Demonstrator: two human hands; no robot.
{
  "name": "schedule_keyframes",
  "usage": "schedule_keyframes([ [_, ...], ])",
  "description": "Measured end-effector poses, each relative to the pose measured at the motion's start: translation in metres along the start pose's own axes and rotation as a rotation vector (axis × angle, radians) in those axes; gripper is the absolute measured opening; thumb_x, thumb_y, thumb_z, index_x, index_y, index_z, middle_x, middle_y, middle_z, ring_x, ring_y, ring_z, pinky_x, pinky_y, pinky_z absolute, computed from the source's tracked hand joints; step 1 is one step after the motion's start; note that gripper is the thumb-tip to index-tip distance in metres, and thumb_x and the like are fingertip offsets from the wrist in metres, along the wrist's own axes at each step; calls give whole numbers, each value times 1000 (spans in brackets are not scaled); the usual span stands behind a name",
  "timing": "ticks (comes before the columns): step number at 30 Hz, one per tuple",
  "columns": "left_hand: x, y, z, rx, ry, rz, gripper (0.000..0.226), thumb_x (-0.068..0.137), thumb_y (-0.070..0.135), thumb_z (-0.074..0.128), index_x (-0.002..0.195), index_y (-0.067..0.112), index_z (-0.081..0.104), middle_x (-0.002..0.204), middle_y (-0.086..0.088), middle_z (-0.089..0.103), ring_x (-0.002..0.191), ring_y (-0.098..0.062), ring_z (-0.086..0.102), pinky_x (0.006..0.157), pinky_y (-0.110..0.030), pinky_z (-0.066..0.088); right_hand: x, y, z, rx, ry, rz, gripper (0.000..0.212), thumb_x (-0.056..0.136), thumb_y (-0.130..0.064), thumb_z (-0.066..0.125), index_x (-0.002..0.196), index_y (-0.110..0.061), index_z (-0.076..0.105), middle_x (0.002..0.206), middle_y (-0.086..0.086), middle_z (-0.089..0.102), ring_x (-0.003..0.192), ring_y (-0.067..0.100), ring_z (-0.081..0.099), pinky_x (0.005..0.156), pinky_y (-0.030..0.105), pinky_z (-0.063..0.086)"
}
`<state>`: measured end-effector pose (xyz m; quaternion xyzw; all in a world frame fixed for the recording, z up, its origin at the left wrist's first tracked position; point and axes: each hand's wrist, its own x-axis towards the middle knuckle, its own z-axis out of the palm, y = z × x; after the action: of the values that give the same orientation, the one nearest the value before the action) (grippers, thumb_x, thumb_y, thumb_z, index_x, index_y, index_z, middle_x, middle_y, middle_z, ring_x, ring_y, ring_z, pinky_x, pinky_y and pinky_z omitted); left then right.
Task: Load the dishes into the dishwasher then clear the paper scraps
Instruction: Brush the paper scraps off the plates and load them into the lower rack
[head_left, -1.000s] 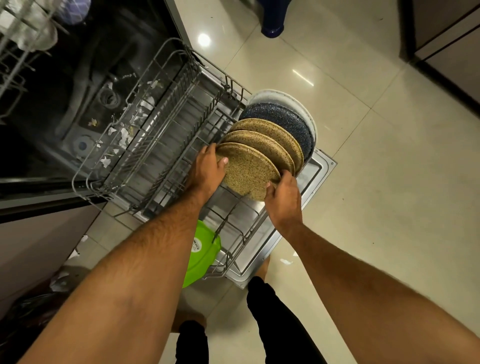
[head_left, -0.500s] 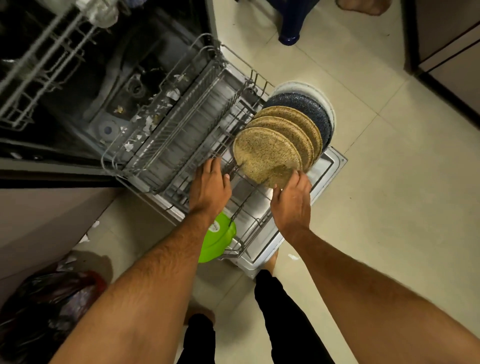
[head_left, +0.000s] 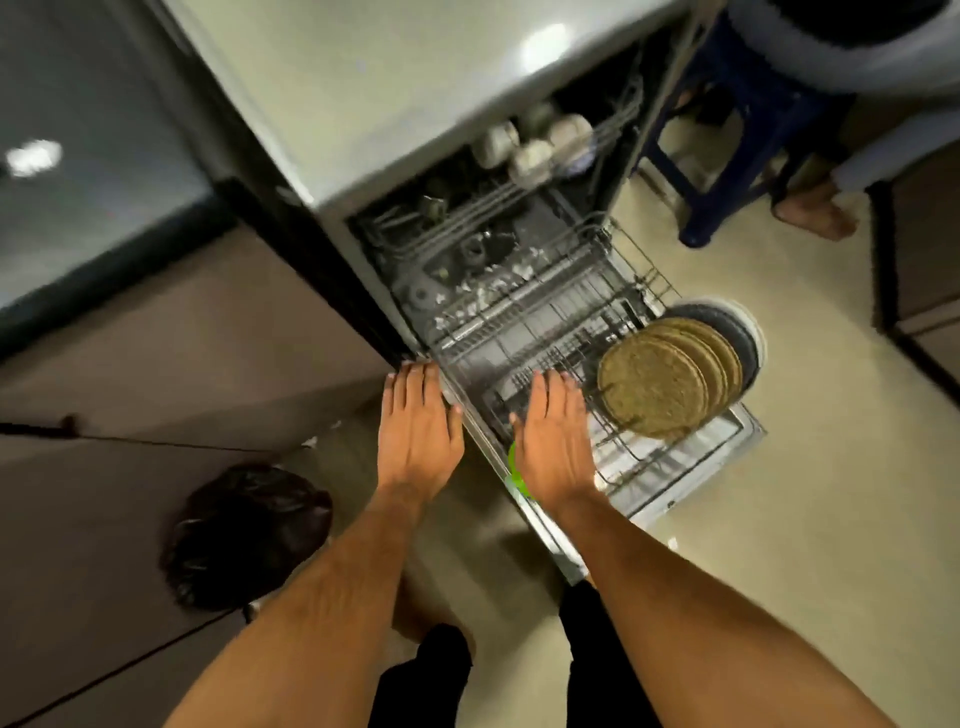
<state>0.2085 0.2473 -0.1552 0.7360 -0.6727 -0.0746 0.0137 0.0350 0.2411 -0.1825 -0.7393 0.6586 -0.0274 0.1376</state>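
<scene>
The speckled plates now stand racked unaided; left hand and right hand have let go, fingers spread flat, so paper scraps come next.

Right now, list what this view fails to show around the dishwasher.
Head view only:
- Green plate: mostly hidden behind the right hand and the door edge.
- Upper rack cups: motion-blurred, count unclear.
- White scraps on the tub floor: too blurred to confirm as paper.
- Left hand: contact with the door unclear.
</scene>
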Motion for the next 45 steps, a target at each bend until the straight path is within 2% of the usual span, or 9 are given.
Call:
schedule_keyframes([
  [2,-16,-33,-40,10,61,-54,64,96,34,51,149,0,36,147,-18,45,140,-32,39,123,-47,21,-1,-45,-25,-34,22,-95,63,104,-34,40,155,2,27,157,25,35,148,40,29,122,53,26],
  [7,-52,-120,-123,-10,196,-191,67,96,34,51,150,-4,35,154,-21,40,147,-33,31,124,-47,18,-2,-156,-76,-49,89,-299,68,99,-34,56,152,1,35,155,26,38,147,42,33,121,55,29],
  [12,-83,-196,-195,-31,326,-292,69,97,38,43,151,-3,34,156,-21,37,150,-32,26,124,-48,17,-3,-263,-114,-49,159,-495,73,91,-34,71,148,2,45,150,27,46,142,42,41,115,56,37],
  [16,-101,-258,-247,-8,419,-401,69,99,38,40,154,-2,29,159,-20,32,151,-31,22,125,-46,14,-2,-346,-148,-42,220,-600,71,94,-35,66,149,2,42,152,26,43,144,40,38,117,55,35],
  [19,-109,-296,-281,-9,492,-477,69,99,38,45,153,-2,29,158,-20,32,151,-31,22,125,-46,14,1,-398,-168,-38,260,-684,66,98,-34,60,150,2,40,153,26,41,146,41,36,119,54,32],
  [22,-116,-329,-311,5,549,-542,70,98,36,49,152,-4,31,157,-21,34,150,-32,25,126,-46,14,5,-443,-184,-43,300,-764,65,98,-33,62,148,3,42,150,26,44,143,41,39,117,55,35],
  [33,-89,-419,-358,0,604,-709,69,95,37,51,150,-2,35,154,-21,38,148,-32,28,125,-46,16,59,-576,-205,-71,324,-978,64,103,-39,46,152,1,34,151,25,39,142,40,37,118,53,33],
  [40,-31,-494,-360,46,584,-825,71,96,38,48,152,-2,31,157,-22,34,150,-31,26,125,-46,16,138,-676,-193,-9,286,-1092,63,101,-38,48,150,0,36,149,25,42,140,39,40,117,52,35],
  [45,10,-534,-370,53,560,-891,70,94,37,47,151,-1,33,155,-21,37,148,-32,30,124,-46,20,190,-736,-185,30,185,-1168,65,99,-37,56,149,-1,38,147,24,44,139,40,42,116,52,37],
])
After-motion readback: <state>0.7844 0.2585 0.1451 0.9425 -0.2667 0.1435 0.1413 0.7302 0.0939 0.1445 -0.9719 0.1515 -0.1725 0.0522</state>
